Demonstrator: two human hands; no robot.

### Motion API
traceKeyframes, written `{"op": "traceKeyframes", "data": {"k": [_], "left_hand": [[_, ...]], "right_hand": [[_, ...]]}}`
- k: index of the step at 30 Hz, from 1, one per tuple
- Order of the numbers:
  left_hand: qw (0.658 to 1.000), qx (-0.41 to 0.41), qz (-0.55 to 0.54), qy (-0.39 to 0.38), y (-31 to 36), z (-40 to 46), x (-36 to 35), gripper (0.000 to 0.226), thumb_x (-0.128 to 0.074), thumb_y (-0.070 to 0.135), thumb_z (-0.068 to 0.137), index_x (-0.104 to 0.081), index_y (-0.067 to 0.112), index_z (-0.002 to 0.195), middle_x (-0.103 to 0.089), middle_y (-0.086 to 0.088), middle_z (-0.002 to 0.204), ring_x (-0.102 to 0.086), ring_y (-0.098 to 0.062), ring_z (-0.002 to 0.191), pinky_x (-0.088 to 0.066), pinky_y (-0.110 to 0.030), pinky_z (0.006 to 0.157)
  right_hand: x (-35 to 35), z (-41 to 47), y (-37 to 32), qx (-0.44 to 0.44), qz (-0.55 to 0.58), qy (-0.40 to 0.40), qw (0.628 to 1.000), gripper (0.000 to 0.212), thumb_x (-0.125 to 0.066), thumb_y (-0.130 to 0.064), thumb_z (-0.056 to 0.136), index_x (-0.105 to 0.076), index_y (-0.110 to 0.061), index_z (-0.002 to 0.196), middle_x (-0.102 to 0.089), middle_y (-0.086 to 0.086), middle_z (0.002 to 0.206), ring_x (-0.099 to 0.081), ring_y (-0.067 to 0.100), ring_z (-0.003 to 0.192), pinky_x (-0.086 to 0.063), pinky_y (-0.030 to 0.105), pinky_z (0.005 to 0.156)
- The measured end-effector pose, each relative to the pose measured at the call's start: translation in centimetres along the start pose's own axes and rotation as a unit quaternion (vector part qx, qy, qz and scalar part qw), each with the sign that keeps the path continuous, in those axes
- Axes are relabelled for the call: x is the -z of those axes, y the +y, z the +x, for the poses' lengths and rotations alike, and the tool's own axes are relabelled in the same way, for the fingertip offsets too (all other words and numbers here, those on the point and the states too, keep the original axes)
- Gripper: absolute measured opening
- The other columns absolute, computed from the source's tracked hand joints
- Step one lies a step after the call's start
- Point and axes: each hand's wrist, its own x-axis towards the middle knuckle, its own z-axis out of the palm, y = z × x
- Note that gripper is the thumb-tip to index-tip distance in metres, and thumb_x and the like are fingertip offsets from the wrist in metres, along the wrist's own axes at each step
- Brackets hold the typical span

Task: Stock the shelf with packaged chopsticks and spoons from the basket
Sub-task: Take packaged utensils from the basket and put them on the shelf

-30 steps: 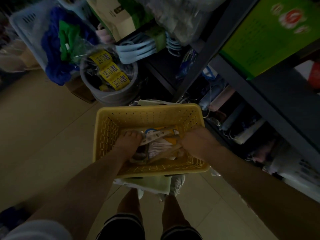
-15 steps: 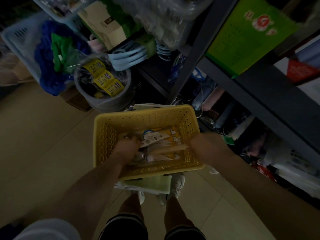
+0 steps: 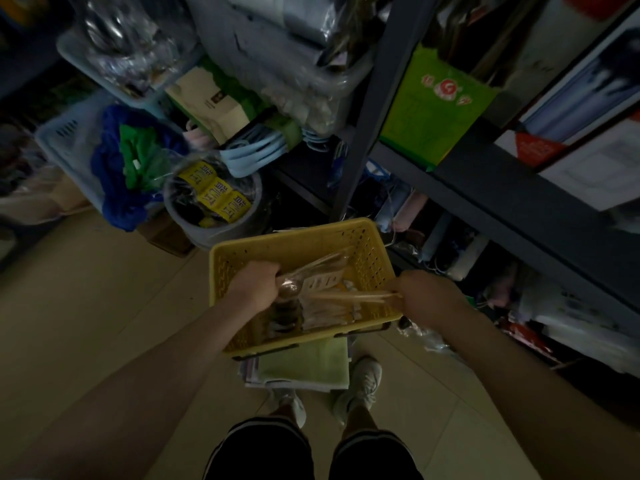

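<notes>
Yellow basket sitting low by the shelf | left hand gripping a packaged spoon | right hand pinching chopsticks, lifting both clear for stocking

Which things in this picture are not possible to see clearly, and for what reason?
- Head view: fingers of the left hand and right hand, hidden behind their backs.
- Packets at the bottom of the yellow basket: count unclear, dim and overlapping.
- Print on the green box: blurred.
</notes>
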Motion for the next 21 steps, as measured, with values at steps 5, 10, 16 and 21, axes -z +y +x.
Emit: {"op": "traceKeyframes", "data": {"k": [5, 10, 16, 21], "left_hand": [[0.992, -0.066, 0.014, 0.108, 1.4, -2.4, 4.6, 0.025, -0.042, 0.025, 0.096, -0.059, 0.009, 0.106, -0.066, -0.013, 0.097, -0.062, -0.031, 0.087, -0.049, -0.039, 0.069], [0.983, -0.149, -0.008, 0.103, 3.4, -4.7, 11.1, 0.023, -0.05, 0.021, 0.093, -0.065, 0.005, 0.098, -0.064, -0.011, 0.078, -0.058, -0.024, 0.071, -0.043, -0.032, 0.061], [0.953, -0.272, -0.034, 0.131, 11.4, -9.1, 17.2, 0.013, -0.055, 0.025, 0.091, -0.061, 0.015, 0.084, -0.051, 0.005, 0.062, -0.043, -0.001, 0.056, -0.032, -0.014, 0.046], [0.911, -0.361, -0.102, 0.172, 19.6, -12.8, 19.5, 0.022, -0.06, 0.026, 0.088, -0.063, 0.007, 0.078, -0.057, -0.005, 0.06, -0.054, -0.025, 0.064, -0.034, -0.029, 0.054]], "right_hand": [[1.8, -2.3, 0.7, -0.038, 0.107, 0.035, 0.993, 0.032, -0.041, -0.042, 0.096, -0.063, -0.019, 0.094, -0.057, -0.002, 0.078, -0.058, 0.019, 0.077, -0.046, 0.031, 0.066], [3.6, -7.3, 2.7, -0.158, 0.183, 0.113, 0.964, 0.05, -0.048, -0.066, 0.082, -0.057, -0.018, 0.073, -0.053, -0.002, 0.06, -0.053, 0.014, 0.057, -0.046, 0.033, 0.058], [5.4, -14.8, 3.5, -0.251, 0.319, 0.239, 0.882, 0.041, -0.058, -0.048, 0.086, -0.054, -0.021, 0.056, -0.062, 0.007, 0.06, -0.06, 0.021, 0.059, -0.044, 0.032, 0.056], [7.2, -22.9, 5.2, -0.292, 0.44, 0.382, 0.758, 0.048, -0.061, -0.04, 0.086, -0.042, -0.013, 0.052, -0.043, 0.0, 0.047, -0.044, 0.01, 0.044, -0.03, 0.028, 0.052]]}}
